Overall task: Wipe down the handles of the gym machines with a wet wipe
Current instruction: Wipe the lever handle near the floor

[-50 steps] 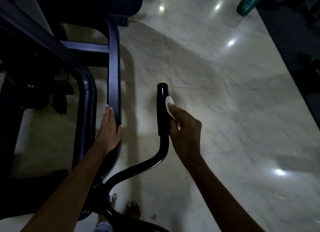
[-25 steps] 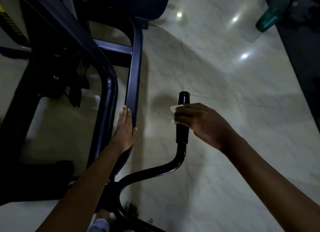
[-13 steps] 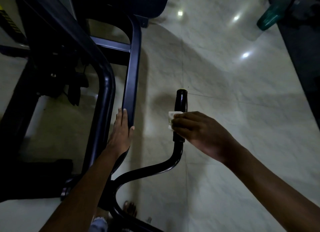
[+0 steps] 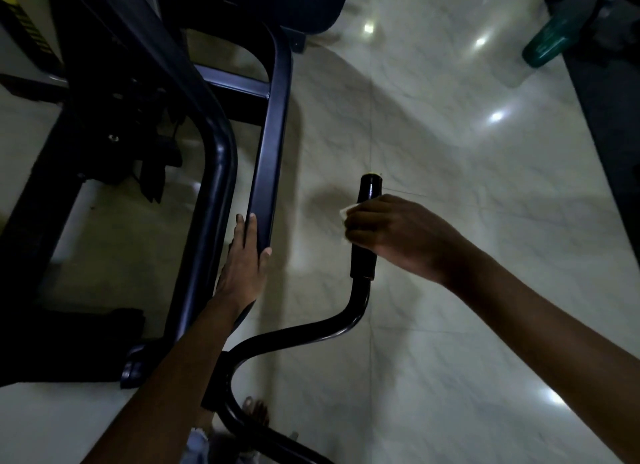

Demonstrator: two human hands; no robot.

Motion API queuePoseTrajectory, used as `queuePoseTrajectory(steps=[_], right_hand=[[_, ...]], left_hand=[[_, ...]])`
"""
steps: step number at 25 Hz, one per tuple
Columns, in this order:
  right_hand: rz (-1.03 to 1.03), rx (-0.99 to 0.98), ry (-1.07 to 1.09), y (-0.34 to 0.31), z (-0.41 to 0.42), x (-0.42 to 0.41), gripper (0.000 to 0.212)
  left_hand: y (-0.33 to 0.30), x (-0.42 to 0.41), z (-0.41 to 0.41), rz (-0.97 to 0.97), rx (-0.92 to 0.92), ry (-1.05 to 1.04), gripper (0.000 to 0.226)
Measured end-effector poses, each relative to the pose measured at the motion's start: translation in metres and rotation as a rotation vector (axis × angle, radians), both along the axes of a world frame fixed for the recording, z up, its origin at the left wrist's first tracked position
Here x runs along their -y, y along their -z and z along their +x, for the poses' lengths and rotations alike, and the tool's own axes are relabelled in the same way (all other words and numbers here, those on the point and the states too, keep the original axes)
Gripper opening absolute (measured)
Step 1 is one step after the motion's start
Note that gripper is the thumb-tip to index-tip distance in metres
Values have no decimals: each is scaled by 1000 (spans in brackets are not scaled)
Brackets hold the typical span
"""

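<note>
The right grip (image 4: 391,231) is clutching a wet wipe (image 4: 346,213) around the handle (image 4: 363,259); the left grip (image 4: 242,266) is lying flat, fingers straight, on the frame bar (image 4: 270,151).

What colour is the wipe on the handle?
White wipe, seen in the head view.

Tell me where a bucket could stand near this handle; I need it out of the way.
Bare floor lies right of the handle, up to the dark mat. A narrower strip runs between the handle and the frame bar. Left of that bar, machine parts crowd it.
</note>
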State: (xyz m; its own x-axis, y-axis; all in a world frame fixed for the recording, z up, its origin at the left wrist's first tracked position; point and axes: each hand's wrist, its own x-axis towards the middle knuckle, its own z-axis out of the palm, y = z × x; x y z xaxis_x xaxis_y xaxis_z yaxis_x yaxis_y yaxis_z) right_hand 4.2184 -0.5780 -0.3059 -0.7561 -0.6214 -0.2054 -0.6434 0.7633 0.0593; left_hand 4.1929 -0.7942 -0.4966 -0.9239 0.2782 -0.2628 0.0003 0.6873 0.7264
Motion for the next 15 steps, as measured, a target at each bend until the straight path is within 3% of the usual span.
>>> queuePoseTrajectory(steps=[6, 11, 15], right_hand=[[86, -20, 123, -5, -31, -1, 13], [87, -6, 221, -7, -29, 0, 32], [-115, -36, 262, -17, -3, 3, 55]], left_hand=[[2, 3, 2, -20, 1, 27, 68], [-1, 13, 12, -5, -9, 112, 70], [-30, 29, 38, 77, -93, 195, 66]])
